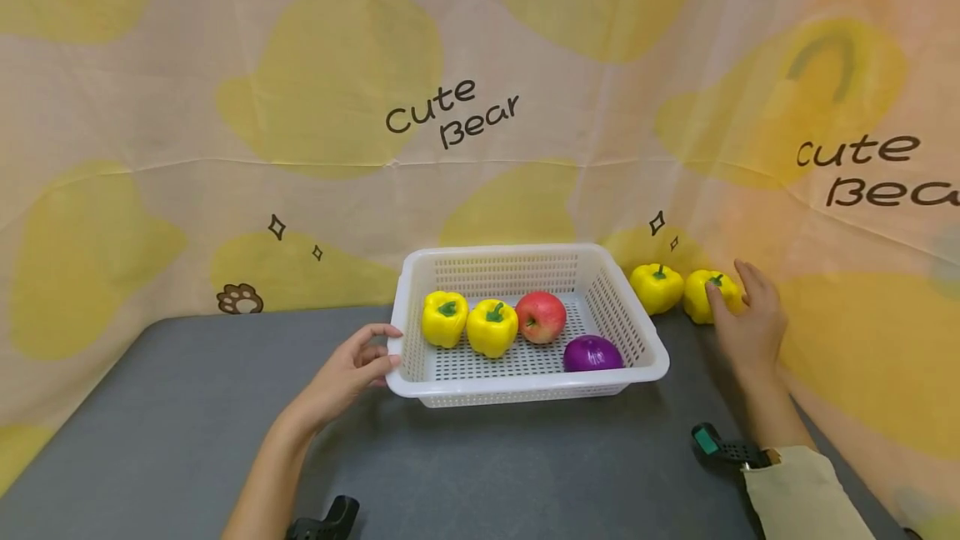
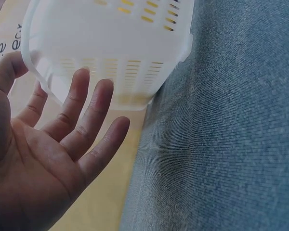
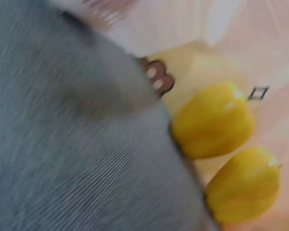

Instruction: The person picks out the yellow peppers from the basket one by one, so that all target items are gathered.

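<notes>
My left hand (image 1: 348, 373) holds the left rim of a white plastic basket (image 1: 517, 390) by thumb and fingers; the left wrist view shows its other fingers spread beside the basket wall (image 2: 106, 43). Inside lie two yellow bell peppers, one at the left (image 1: 444, 319) and one beside it (image 1: 492, 329), a red apple (image 1: 540, 317) and a shiny purple onion-like vegetable (image 1: 592, 353). My right hand (image 1: 752, 319) is at the rightmost yellow bell pepper (image 1: 701, 298), thumb and fingers apart around it. Another yellow bell pepper (image 1: 656, 288) stands just left of that one.
The basket stands on a grey cloth-covered table (image 1: 480, 473). A printed curtain (image 1: 300, 107) hangs right behind the basket and the two outside peppers, and also runs along the right side.
</notes>
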{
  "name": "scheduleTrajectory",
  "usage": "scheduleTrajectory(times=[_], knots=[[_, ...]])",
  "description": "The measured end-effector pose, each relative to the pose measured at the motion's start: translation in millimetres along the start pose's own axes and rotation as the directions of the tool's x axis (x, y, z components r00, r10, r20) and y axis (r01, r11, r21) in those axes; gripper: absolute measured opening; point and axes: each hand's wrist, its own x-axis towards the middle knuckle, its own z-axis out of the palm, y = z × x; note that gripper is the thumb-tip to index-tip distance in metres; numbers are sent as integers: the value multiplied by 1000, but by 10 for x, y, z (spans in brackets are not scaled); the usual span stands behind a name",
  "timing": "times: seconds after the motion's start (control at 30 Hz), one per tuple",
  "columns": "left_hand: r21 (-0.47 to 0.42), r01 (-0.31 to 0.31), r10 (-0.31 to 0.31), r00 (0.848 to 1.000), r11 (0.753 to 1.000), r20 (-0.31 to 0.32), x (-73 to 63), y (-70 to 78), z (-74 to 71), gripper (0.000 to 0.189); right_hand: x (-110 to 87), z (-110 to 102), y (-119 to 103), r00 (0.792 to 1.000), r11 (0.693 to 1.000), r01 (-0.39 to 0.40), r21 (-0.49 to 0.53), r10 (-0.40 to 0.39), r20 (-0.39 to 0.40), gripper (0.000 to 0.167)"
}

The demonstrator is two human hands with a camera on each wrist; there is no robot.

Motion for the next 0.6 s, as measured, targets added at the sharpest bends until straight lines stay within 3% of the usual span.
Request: scheduleTrajectory(times=[0.37, 0.6], knots=[[9, 7, -7, 1000, 1000, -2, 3, 11, -8, 46, 168, -139, -440, 1000, 1000, 11, 16, -12, 27, 56], [0, 7, -7, 1000, 1000, -2, -2, 3, 2, 47, 202, -220, -795, 996, 999, 7, 53, -11, 85, 56]])
